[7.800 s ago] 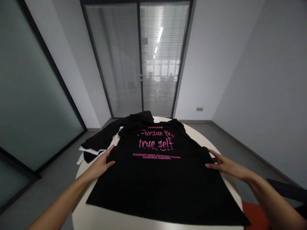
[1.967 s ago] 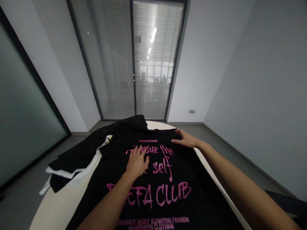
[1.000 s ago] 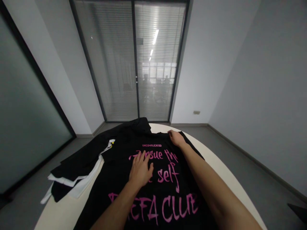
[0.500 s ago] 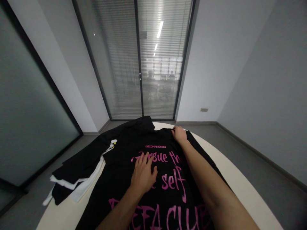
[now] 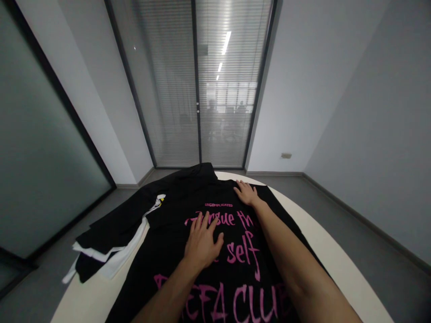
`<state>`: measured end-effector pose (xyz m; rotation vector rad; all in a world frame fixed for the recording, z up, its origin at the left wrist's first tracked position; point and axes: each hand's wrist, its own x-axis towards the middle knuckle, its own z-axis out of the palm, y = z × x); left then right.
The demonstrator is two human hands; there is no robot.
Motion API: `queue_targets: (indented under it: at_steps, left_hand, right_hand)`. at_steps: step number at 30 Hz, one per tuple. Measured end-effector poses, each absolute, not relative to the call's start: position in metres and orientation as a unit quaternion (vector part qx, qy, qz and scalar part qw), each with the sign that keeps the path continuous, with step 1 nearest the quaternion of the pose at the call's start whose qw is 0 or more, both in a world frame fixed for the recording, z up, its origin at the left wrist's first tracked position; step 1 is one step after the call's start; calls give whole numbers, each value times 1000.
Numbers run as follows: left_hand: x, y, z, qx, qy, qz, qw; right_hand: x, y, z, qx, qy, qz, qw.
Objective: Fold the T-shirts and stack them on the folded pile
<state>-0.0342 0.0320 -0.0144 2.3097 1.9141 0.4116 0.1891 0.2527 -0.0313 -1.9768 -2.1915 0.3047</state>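
A black T-shirt [image 5: 182, 220] with pink lettering lies spread out in front of me, its neck end away from me. My left hand [image 5: 203, 240] rests on the printed middle of it, fingers spread. Near the far right shoulder, my right hand [image 5: 246, 193] lies flat on the cloth with its fingers apart, holding nothing. My forearms cover part of the print and of the shirt's right side.
Other dark garments with white edges [image 5: 114, 233] lie to the left, partly under the shirt. All this sits on a rounded cream table [image 5: 340, 251]. Beyond stand a glass partition with blinds [image 5: 222, 134] and a pale wall [image 5: 303, 89].
My right hand has let go of the shirt's far edge, moved slightly left and flattened with fingers spread. My left hand has barely moved.
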Motion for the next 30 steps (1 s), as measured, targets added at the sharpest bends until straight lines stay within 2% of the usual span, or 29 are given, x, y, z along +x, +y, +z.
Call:
queue_targets:
  at_steps: [4, 9, 14, 22, 30]
  left_hand:
    - [-35, 31, -14, 767, 625, 133, 56]
    - [-35, 28, -14, 773, 616, 143, 48]
    - [-35, 28, -15, 769, 620, 151, 39]
    - [-36, 31, -17, 755, 637, 152, 47]
    - [-35, 33, -21, 744, 648, 160, 36]
  right_hand:
    - [189, 235, -25, -653, -748, 84, 84]
    - [162, 207, -6, -627, -767, 23, 137]
    - [117, 195, 5, -579, -801, 19, 153]
    - [64, 202, -10, -597, -784, 41, 163]
    - [52, 202, -21, -612, -758, 39, 222]
